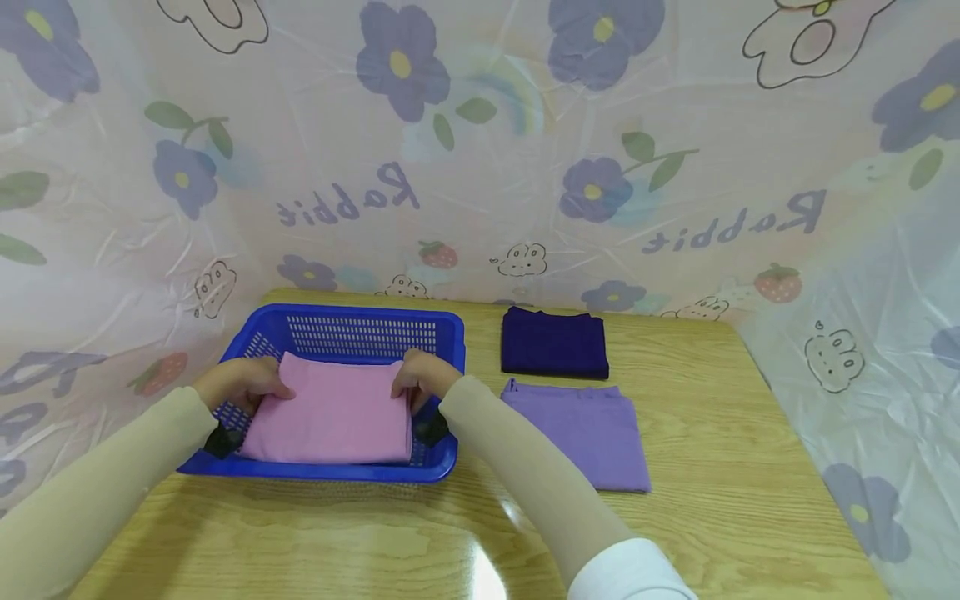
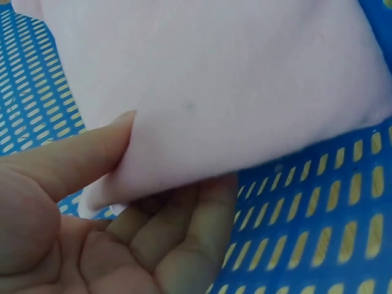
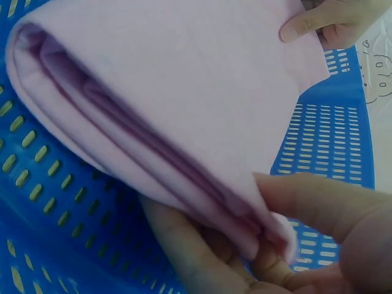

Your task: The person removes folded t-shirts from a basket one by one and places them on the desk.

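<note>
A folded pink cloth lies within the blue plastic basket on the left of the table. My left hand pinches its left side, thumb on top and fingers underneath, as the left wrist view shows. On the opposite side my right hand grips the cloth near its back right corner. In the right wrist view, several folded layers of the pink cloth show along the edge, with the right thumb above and fingers below. Part of the basket floor is hidden under the cloth.
Right of the basket, a folded dark purple cloth lies at the back of the wooden table. A folded light purple cloth lies in front of it, partly hidden by the right forearm. A printed curtain hangs behind the table.
</note>
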A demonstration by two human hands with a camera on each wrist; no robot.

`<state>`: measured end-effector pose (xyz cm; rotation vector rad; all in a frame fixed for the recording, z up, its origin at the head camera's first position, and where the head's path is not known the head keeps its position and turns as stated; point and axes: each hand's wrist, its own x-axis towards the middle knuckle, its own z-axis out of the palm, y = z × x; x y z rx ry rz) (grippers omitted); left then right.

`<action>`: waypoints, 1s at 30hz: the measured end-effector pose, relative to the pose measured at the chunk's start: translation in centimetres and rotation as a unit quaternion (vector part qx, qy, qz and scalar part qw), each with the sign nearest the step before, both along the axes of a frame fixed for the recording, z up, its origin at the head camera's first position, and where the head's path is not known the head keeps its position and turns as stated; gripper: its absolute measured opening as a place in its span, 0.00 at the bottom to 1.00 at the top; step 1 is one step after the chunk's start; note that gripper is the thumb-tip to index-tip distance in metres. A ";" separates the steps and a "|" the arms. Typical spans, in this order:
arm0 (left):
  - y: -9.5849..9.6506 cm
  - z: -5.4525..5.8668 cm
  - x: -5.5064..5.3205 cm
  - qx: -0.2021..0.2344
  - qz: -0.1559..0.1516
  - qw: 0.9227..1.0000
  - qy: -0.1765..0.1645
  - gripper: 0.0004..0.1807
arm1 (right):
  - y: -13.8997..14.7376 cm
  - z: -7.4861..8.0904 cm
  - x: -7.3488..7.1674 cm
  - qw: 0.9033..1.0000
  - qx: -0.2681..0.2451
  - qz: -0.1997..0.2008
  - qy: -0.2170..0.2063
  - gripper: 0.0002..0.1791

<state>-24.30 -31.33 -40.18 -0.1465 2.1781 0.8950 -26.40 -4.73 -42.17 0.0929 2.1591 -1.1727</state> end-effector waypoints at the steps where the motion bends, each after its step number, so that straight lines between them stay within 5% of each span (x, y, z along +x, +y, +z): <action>1: 0.0 0.1 -0.1 0.000 0.002 1.000 0.001 0.27 | 0.1 0.1 -0.1 1.000 -0.003 0.002 0.002 0.20; 10: -0.2 0.7 -0.6 0.005 -0.005 1.000 0.012 0.17 | 0.4 0.7 -0.7 1.000 -0.011 0.003 0.020 0.06; 17: -0.7 0.9 -0.6 0.012 0.003 1.000 0.005 0.20 | 0.6 1.3 -0.5 0.999 -0.030 -0.010 0.022 0.11; 25: -1.5 2.8 -1.1 0.016 -0.045 0.999 0.001 0.34 | 0.9 3.3 -1.1 0.996 -0.075 0.018 0.036 0.07; 30: -1.9 3.5 -1.2 0.032 -0.040 0.999 0.007 0.21 | 1.2 4.2 -1.2 0.995 -0.090 0.018 0.032 0.12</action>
